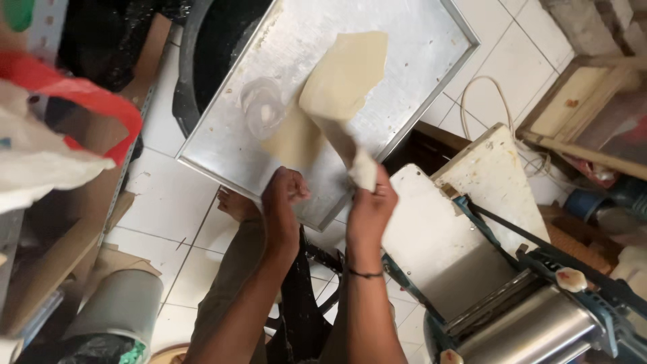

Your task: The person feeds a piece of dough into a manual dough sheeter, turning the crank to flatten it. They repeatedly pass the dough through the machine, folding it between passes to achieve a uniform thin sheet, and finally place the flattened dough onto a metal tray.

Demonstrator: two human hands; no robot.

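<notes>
Your right hand (369,205) pinches the near end of the dough sheet (340,84) in its fingers (left hand (283,195) is fisted beside it), the far half already draped on the metal tray (418,40), the rest still lifted.

We had bare room on the upper and left parts of the metal tray (418,40), where nothing lay. The dough sheet (340,81) draped across its middle and blocked a straight pass there. Our left hand (284,195) and right hand (371,202) crowded the tray's near edge. To the right, the rolling machine (539,317) and its white board (438,236) hemmed us in closely.
</notes>
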